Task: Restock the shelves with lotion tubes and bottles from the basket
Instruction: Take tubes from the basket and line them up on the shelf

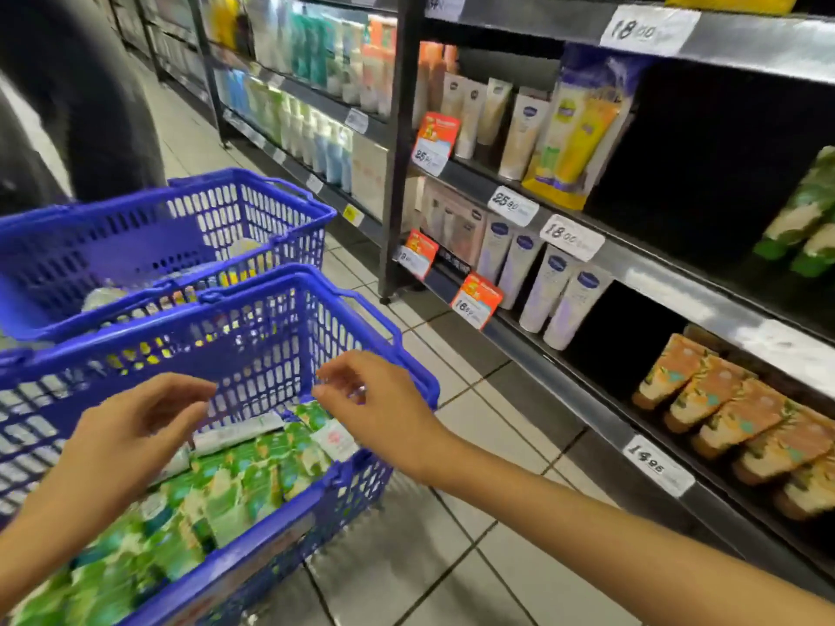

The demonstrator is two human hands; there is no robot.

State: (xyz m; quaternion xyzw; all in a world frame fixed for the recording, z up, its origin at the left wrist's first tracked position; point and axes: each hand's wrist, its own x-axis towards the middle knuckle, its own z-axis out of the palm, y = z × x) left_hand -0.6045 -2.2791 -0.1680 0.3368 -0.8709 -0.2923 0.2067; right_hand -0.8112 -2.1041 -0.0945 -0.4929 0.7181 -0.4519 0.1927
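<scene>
A blue plastic basket point(253, 327) in front of me is packed with green and white lotion tubes point(235, 481). My left hand point(131, 440) hovers over the tubes with fingers loosely curled and holds nothing. My right hand point(379, 399) hangs above the basket's far right corner, fingers relaxed and empty. On the right, the dark shelf unit point(641, 268) has a few matching green tubes point(809, 219) at its far right edge, with a wide gap beside them.
A second blue basket point(180, 214) with mixed goods stands behind the first. A person in dark clothes point(90, 97) is at the upper left. White tubes point(555, 300), orange tubes point(732, 417) and yellow packs point(578, 142) fill other shelves. Tiled floor runs between basket and shelves.
</scene>
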